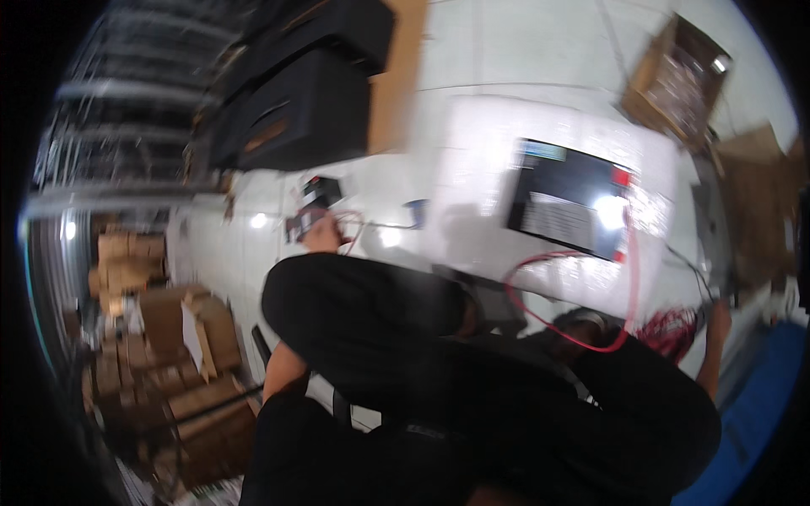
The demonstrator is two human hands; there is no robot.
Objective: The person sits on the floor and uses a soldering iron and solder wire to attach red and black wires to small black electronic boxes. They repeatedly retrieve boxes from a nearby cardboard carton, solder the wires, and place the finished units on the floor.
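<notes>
Left fingers (pixel 324 224) at a blurred dark object (pixel 299 225), right fingers (pixel 720 312) near red wires (pixel 669 332) — spread and hold unclear.

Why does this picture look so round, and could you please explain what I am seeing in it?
There is no machine here: a person works with two bare hands. A wide fisheye camera on the head looks down, so straight edges bend. On the pale floor, a white block bears a flat black case, and a red cable loops over it. The left hand is at small dark objects; the right hand is near red wires. Blur hides whether either holds anything.
</notes>
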